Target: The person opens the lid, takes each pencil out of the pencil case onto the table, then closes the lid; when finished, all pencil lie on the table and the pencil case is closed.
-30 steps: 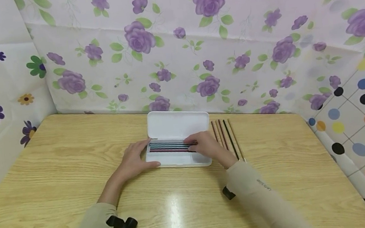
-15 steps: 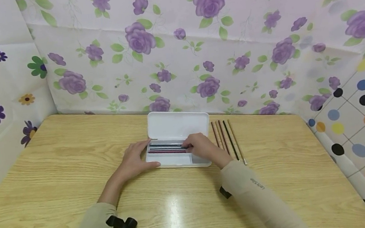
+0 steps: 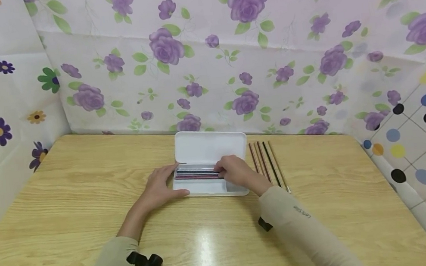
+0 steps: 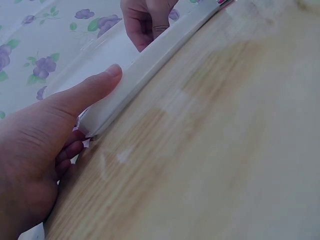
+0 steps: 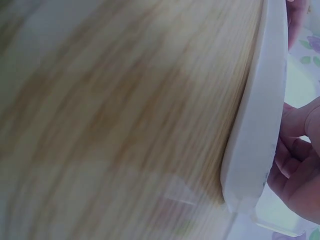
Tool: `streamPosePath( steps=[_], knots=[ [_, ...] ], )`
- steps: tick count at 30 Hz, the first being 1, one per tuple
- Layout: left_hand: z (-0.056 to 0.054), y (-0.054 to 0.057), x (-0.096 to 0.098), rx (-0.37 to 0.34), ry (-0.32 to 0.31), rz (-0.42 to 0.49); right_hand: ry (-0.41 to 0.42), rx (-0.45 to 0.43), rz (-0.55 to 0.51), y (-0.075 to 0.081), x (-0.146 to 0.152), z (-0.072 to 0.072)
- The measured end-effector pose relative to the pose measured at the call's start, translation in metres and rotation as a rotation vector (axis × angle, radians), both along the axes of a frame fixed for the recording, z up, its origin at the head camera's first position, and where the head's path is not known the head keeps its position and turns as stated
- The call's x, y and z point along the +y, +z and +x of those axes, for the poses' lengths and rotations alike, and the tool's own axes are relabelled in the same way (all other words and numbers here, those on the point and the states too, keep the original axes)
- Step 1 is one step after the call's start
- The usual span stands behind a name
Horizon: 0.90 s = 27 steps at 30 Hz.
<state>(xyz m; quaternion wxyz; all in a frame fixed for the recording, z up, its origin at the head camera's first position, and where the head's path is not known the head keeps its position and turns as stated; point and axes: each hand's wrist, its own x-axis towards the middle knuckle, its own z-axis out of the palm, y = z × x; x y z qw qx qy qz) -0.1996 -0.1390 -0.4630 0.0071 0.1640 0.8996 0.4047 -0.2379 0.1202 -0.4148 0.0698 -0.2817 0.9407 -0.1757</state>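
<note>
A white pencil case [image 3: 209, 145] lies with its lid raised near the back of the table. Inside, several dark and reddish pencils [image 3: 198, 174] lie side by side along the rear compartment. My left hand [image 3: 160, 187] holds the case's left end, thumb on the front rim [image 4: 145, 67] and fingers round the far corner. Over the right part of the case, my right hand [image 3: 236, 171] pinches the pencils' right ends between thumb and fingers; the fingertips are partly hidden. In the right wrist view, the curled right hand [image 5: 302, 155] reaches behind the front wall [image 5: 260, 110].
Just right of the case, a row of several loose pencils [image 3: 272, 162] lies on the wooden table [image 3: 104, 170]. My right forearm passes in front of that row. A flowered sheet [image 3: 206, 64] hangs along the table's back edge. Black wrist cameras [image 3: 145, 262] sit on the sleeves.
My right hand has shifted slightly left within the case, and the pencils' left ends lie a little nearer its left wall. The left hand keeps its place; the head view has shifted slightly.
</note>
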Motion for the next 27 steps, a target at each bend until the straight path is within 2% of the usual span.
streamPosePath(
  steps=[8, 15, 22, 27],
  knots=[
    [0.000, -0.002, 0.001, -0.004, 0.006, -0.004, 0.011, -0.035, -0.049, -0.001, -0.002, 0.001],
    [0.001, 0.002, -0.004, -0.009, 0.026, 0.007, 0.075, 0.012, -0.008, 0.007, -0.011, 0.001],
    [0.001, 0.002, -0.002, 0.004, 0.018, 0.007, 0.037, -0.003, -0.029, 0.016, -0.011, 0.005],
    [0.003, 0.002, 0.002, 0.000, 0.021, 0.014, 0.052, 0.018, -0.091, 0.018, -0.004, 0.005]
  ],
)
